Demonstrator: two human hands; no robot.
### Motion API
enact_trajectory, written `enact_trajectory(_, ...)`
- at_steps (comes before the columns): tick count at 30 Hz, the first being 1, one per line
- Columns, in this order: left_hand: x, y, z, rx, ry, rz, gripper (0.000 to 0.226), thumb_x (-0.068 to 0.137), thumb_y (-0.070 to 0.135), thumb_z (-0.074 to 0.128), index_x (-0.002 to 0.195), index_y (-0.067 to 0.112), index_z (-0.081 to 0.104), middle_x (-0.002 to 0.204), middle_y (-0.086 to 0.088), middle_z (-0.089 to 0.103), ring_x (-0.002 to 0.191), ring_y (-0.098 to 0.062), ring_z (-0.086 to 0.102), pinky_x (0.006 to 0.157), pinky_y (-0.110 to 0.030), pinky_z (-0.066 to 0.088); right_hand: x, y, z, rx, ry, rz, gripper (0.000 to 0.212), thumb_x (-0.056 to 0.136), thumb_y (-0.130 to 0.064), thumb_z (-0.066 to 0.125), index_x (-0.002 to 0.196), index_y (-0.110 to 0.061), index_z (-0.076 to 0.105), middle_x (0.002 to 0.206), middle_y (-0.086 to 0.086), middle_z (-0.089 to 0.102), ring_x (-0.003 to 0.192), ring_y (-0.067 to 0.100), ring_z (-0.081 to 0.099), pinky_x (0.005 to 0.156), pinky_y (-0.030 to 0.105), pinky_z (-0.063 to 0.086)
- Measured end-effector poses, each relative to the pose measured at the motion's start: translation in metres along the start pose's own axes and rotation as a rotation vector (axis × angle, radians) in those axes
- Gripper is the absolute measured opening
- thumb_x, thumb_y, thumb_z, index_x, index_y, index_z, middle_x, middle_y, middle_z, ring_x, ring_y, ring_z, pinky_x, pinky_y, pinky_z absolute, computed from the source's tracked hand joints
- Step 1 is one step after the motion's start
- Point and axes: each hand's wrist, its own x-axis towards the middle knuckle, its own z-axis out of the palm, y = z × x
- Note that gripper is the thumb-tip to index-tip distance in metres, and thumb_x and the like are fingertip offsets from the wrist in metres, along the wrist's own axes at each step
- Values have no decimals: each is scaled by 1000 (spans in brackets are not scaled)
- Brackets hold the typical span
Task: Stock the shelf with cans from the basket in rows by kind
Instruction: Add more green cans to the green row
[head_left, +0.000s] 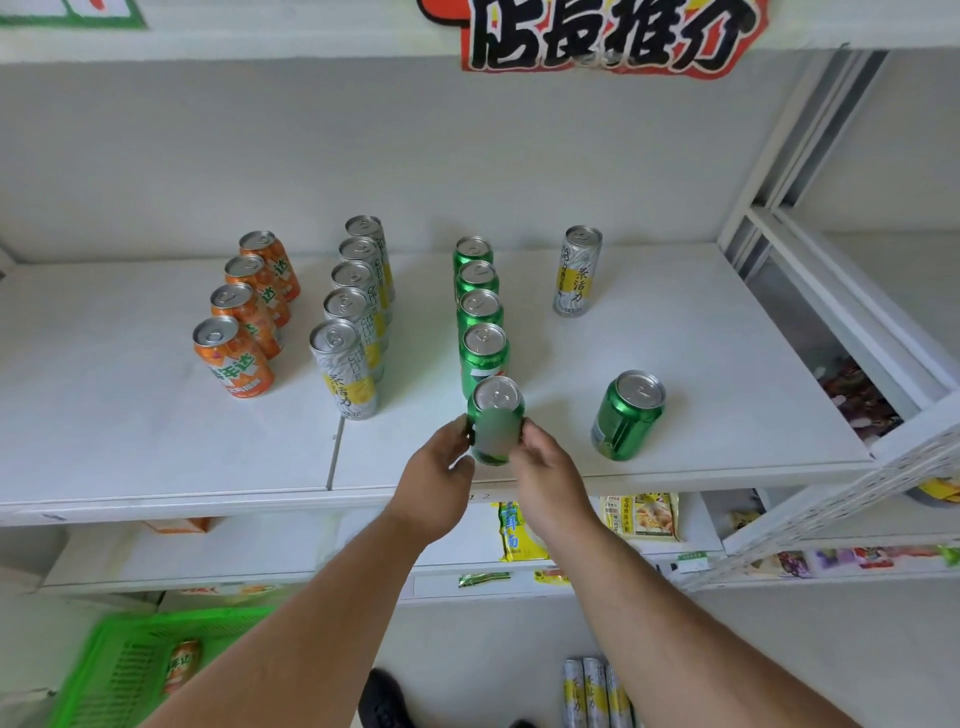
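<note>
The white shelf (156, 441) carries three rows running front to back: four orange cans (234, 358), five tall silver-and-yellow cans (345, 369), and green cans (483, 358). A green basket (130, 670) sits low left (one orange can inside). The left hand (434, 488) and right hand (550, 483) together clasp a green can (496, 415) upright at the green row's front. Another green can (626, 415) stands apart, right.

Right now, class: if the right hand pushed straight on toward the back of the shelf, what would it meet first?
Probably the green can it already holds with the left hand; past that, the row's nearest green can. Right hand.
</note>
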Motion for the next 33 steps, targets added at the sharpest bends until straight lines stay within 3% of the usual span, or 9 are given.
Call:
enact_trajectory(3,-2,-3,-1,-20,93,-27,43,101,4,49,142,14,53,136,2,61,125,-10,57,115,-33,39,7,-4,-7,59,5,45,20,108,-30,44,107,-32,64,71,-19,54,66,0,46,62,22,37)
enact_trajectory(5,1,-2,-2,-6,109,-60,42,103,15,50,145,15,50,141,1,59,128,-13,55,116,-37,38,9,-3,-8,80,35,64,26,109,-30,44,94,-23,64,56,-19,48,59,3,38,58,23,32)
enact_trajectory(11,9,-14,4,-21,46,-85,47,100,39,45,146,28,51,138,13,60,131,-7,53,116,-41,39,9,-4,-6,71,25,52,35,110,-30,40,91,-11,63,44,-18,42,53,7,35,51,20,30)
enact_trajectory(15,19,-17,2,-35,45,-99,62,91,53,44,149,31,46,144,15,55,135,-5,48,118,-41,36,17,-14,-4,45,8,44,33,111,-30,39,92,-18,64,56,-19,53,62,3,44,61,22,35)
enact_trajectory(20,30,-17,1,-22,40,-96,66,90,55,43,152,30,40,147,13,53,137,-7,47,118,-40,36,26,-17,2,46,-12,23,34,111,-31,38,109,-17,69,100,-10,71,89,3,60,75,17,43)
enact_trajectory(24,32,-18,1,-11,28,-98,66,91,54,42,153,31,39,147,13,52,137,-6,46,119,-40,35,29,-15,2,41,-27,20,32,111,-30,38,115,-23,68,107,-11,69,93,-3,59,78,17,42)
enact_trajectory(27,32,-16,2,-1,22,-98,54,100,43,43,152,28,40,146,0,55,137,-19,48,118,-43,36,33,-13,4,41,-22,20,35,111,-30,38,124,-18,68,120,-5,71,100,4,60,80,16,42)
enact_trajectory(30,34,-16,3,7,24,-100,46,105,33,42,151,25,43,145,-11,53,137,-28,44,116,-43,36,34,-14,6,33,-24,19,32,112,-28,38,124,-22,67,118,-9,71,98,-6,59,78,8,40)
enact_trajectory(33,38,-17,2,13,12,-93,46,105,34,41,151,26,42,145,-15,50,138,-31,41,115,-46,35,37,-16,7,6,-20,9,35,112,-29,37,130,-20,66,124,-5,71,105,6,62,79,9,40)
